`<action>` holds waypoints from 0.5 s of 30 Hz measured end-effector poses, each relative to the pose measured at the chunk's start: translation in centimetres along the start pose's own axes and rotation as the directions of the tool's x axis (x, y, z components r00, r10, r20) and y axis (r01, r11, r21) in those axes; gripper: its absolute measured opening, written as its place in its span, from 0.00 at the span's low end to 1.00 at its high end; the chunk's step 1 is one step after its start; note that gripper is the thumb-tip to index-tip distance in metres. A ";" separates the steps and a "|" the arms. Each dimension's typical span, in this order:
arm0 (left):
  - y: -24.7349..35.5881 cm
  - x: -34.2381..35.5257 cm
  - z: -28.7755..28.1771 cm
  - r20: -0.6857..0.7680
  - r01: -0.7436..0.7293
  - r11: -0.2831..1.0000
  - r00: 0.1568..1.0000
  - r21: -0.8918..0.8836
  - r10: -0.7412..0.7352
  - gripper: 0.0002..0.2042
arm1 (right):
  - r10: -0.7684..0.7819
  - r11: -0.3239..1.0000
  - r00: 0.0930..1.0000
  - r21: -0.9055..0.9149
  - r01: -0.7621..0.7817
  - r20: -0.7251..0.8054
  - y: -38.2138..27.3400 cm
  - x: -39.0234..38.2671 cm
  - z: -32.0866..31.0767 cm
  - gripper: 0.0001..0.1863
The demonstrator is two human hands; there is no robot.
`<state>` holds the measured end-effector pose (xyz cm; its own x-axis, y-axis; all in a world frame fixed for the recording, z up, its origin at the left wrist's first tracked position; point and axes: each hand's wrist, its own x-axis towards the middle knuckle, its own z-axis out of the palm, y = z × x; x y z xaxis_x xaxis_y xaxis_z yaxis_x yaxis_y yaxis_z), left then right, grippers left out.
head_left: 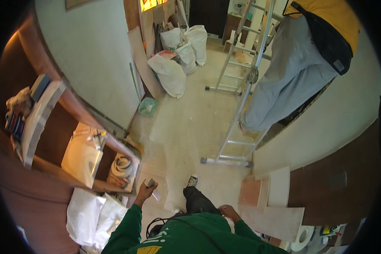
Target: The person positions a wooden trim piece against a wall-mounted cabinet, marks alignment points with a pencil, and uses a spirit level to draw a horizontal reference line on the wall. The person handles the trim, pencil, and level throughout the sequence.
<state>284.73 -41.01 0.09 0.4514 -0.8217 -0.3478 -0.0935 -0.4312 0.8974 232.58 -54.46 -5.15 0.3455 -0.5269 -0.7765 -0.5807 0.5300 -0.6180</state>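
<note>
My left hand (144, 194) is closed around a small flat block (149, 182), brownish at the top, with a pale strip below the fingers. It is held out over the floor, beside the low shelf. My right hand (229, 212) hangs by my right thigh with its fingers curled in. Whatever those fingers may hold is hidden. To the right, a person in grey trousers (283, 72) and a yellow top stands on an aluminium ladder (229, 144), whose feet rest on the floor.
White sacks (171, 76) and leaning boards line the far left wall, near a green dustpan (148, 106). Shelves at left carry a hose coil (122, 166) and a pale panel (82, 154). Plastic bags (86, 216) lie below. Cut boards (279, 220) lean at right, near a tape roll (302, 238).
</note>
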 end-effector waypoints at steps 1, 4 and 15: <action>4.6 1.6 -0.1 0.008 -0.055 0.995 0.998 0.083 0.055 0.15 | 0.064 0.998 0.998 0.026 -0.065 0.028 -0.7 2.1 -0.1 0.21; 7.4 8.2 -1.0 -0.060 -0.268 0.963 0.961 0.017 0.269 0.14 | 0.169 0.979 0.985 -0.122 -0.165 0.024 -5.0 7.1 -0.9 0.22; 20.7 24.9 -10.0 -0.504 -0.227 0.927 0.862 -0.298 0.049 0.15 | 0.014 1.000 1.000 0.014 -0.014 -0.006 -19.1 30.8 -7.0 0.16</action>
<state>302.91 -66.66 12.76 0.8317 -0.5424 -0.1188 0.0751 -0.1022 0.9919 249.20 -85.49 -16.41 0.3330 -0.5236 -0.7842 -0.5748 0.5466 -0.6090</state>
